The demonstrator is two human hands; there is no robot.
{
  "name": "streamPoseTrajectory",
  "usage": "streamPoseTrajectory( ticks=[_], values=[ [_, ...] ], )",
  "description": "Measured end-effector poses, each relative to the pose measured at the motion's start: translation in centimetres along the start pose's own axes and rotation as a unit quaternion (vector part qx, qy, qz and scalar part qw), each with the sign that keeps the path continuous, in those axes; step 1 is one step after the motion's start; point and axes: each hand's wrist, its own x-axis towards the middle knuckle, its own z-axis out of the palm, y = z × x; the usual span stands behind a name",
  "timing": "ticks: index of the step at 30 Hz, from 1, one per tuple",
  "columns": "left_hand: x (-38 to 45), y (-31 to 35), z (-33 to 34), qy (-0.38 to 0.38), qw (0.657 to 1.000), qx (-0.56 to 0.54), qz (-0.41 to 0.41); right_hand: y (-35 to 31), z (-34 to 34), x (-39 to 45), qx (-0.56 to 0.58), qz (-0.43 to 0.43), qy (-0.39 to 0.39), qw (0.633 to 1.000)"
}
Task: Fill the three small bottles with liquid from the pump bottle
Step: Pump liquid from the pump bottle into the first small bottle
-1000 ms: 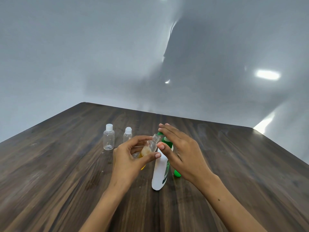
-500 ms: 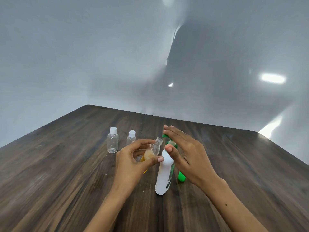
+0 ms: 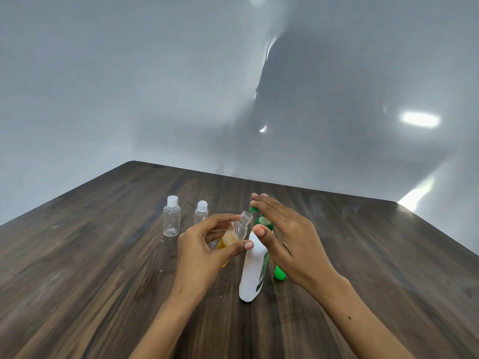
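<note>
My left hand [image 3: 204, 252] grips an uncapped small clear bottle [image 3: 237, 230], tilted so its mouth sits just under the green spout of the pump bottle [image 3: 252, 270]. Yellow liquid shows in its lower part. The white pump bottle stands on the wooden table [image 3: 90, 281]. My right hand [image 3: 287, 237] lies flat with straight fingers on the green pump head. Two capped, clear small bottles stand further left: one small bottle [image 3: 171, 216] apart, the other small bottle [image 3: 201, 213] just behind my left hand.
A green object [image 3: 280, 272] lies on the table right of the pump bottle, partly hidden by my right hand. The table's far edge meets a grey wall.
The hands and both bottles keep the same pose; my right palm stays on the pump head. Only the camera view has shifted slightly.
</note>
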Motion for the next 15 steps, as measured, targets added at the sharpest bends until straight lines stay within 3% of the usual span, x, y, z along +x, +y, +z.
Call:
streamPoseTrajectory(
  ticks=[15],
  values=[
    [-0.06,-0.26,0.15,0.000,1.000,0.001,-0.007,0.11,0.55,-0.31,0.000,-0.009,0.013,1.000]
  ],
)
